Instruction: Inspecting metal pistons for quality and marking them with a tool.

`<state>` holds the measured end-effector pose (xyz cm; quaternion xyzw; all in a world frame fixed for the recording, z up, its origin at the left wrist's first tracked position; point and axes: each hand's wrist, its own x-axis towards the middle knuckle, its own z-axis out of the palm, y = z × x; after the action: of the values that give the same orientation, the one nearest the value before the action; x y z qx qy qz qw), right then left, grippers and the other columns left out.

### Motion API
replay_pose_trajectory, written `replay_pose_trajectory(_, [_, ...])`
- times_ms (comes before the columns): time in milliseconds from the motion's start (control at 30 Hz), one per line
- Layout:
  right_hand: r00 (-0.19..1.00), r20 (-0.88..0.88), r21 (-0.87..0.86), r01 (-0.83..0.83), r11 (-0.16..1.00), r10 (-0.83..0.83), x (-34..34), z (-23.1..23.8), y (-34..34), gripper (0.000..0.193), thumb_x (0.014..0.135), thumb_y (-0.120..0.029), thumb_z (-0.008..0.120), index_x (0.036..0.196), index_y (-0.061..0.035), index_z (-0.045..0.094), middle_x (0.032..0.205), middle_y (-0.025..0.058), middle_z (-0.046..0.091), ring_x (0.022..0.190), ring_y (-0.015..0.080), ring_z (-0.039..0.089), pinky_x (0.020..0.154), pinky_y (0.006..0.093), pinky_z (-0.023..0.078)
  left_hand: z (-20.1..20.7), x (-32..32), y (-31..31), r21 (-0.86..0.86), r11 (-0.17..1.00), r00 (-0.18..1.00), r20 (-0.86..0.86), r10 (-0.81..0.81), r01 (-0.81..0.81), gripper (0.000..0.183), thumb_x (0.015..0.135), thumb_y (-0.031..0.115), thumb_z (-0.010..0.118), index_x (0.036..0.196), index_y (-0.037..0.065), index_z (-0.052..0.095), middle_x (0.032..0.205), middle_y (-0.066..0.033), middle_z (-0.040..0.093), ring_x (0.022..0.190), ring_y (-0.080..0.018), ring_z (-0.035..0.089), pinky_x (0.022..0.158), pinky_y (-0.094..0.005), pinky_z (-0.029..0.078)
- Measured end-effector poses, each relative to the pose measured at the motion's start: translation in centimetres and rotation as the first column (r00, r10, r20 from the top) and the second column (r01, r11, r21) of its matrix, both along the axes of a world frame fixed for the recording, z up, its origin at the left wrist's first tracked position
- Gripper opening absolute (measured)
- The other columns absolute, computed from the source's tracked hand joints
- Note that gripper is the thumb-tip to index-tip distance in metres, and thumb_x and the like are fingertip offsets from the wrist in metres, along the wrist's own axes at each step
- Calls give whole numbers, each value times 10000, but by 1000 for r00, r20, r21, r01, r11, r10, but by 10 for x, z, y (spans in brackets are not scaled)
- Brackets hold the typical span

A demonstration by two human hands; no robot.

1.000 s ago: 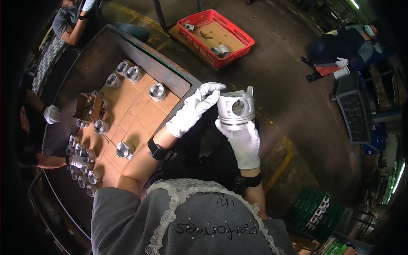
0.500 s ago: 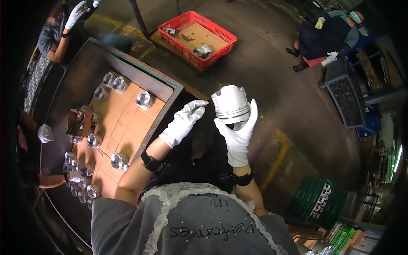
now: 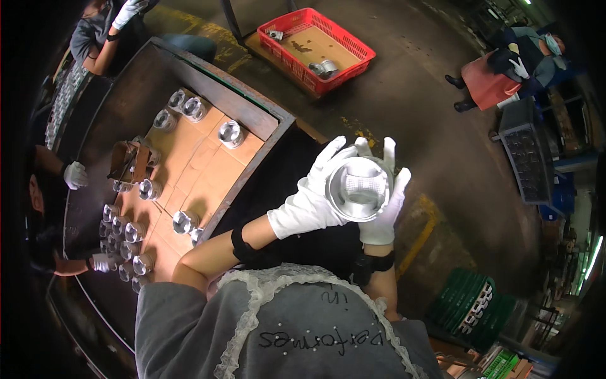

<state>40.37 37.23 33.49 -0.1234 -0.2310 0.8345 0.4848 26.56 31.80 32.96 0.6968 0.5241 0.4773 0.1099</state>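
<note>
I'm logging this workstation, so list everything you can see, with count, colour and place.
piston: one, silver, held up in both hands
pistons on table: about twenty, silver, scattered and clustered at the left end
table: one, dark frame with orange-brown top, left
crate: one, red, on floor at top, a few metal parts inside
grey crate: one, right, on the floor
green crates: a stack, lower right
co-workers: gloved hand at far left, one person at top left, one at top right
left hand: white glove, on piston's left side
right hand: white glove, behind piston
</note>
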Motion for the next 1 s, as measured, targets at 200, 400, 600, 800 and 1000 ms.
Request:
replay_pose_trajectory(200, [978,200,142,26,989,-54,3,7,-4,687,1003,-548,349,1537,-138,213,1465,193,414,1312,304,448,1114,446,350,-6,-1,-1,68,998,995,-99,14,-8,784,679,370,824,1327,56,514,1399,-233,425,1339,-413,379,1098,-441,373])
replay_pose_trajectory(400, [507,697,691,-288,663,-506,2,-30,-10,557,1016,-359,428,1483,-77,316,1470,92,420,1344,236,408,1141,387,282,26,5,-7,-66,997,983,178,40,-28,897,597,407,873,1329,44,505,1402,-221,434,1274,-372,473,1069,-438,420])
replay_pose_trajectory(600, [996,68,72,-68,995,63,-7,-42,-13,521,997,-301,481,1453,-76,363,1441,75,453,1343,227,409,1146,377,265,-7,-6,-9,-33,999,989,141,41,-37,979,614,412,886,1387,34,418,1417,-204,409,1308,-346,446,1101,-408,384])
replay_pose_trajectory(800, [962,259,-249,148,957,-81,-28,3,-15,607,1026,-494,359,1499,-114,328,1439,21,444,1311,204,437,1103,396,348,-43,-25,-20,-212,970,875,484,-3,121,1099,648,353,900,1462,24,239,1396,-157,428,1311,-251,443,1100,-368,370])
replay_pose_trajectory(1000, [963,256,-229,143,963,-82,-33,5,-14,603,1025,-490,366,1492,-109,337,1450,25,431,1304,202,441,1097,389,349,-34,-34,-17,-243,959,883,469,-14,144,1089,664,364,894,1465,31,236,1409,-144,422,1322,-236,426,1104,-367,359])
